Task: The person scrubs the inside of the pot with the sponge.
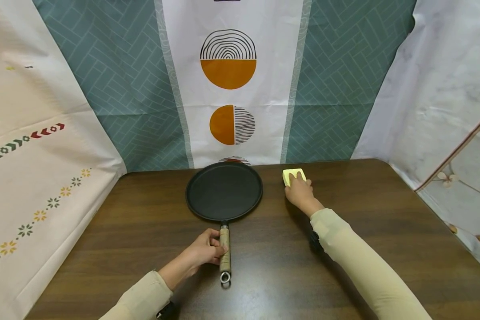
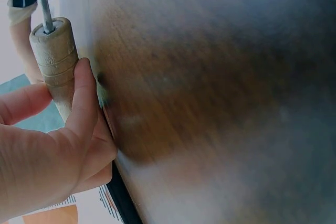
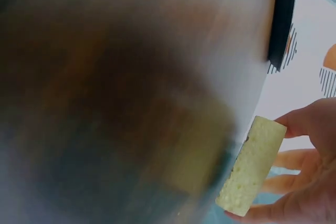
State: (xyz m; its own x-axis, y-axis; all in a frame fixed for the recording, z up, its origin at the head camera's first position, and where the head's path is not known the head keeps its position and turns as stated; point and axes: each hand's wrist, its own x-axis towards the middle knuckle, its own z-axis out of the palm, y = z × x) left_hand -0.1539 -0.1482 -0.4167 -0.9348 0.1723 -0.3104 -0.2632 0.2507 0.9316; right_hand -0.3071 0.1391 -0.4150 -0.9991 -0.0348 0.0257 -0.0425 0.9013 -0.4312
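Observation:
A round, flat black pan (image 1: 224, 191) lies on the table with its wooden handle (image 1: 225, 255) toward me. My left hand (image 1: 206, 249) pinches that handle between thumb and fingers, near its middle. In the left wrist view, the metal hanging ring (image 2: 46, 14) sticks out of the handle's end, beyond the fingers. To the right of the pan, my right hand (image 1: 300, 193) grips a pale yellow sponge (image 1: 290, 174) near the table's back edge. The right wrist view shows the sponge (image 3: 252, 166) held by its sides, between thumb and fingertips, close over the tabletop.
The dark wooden table (image 1: 360, 200) reaches back to a hanging cloth (image 1: 232, 98) with orange and striped circles. A patterned cloth (image 1: 44, 178) borders the left side, and a pale floral cloth (image 1: 444, 111) the right. The pan's far rim lies near the back edge.

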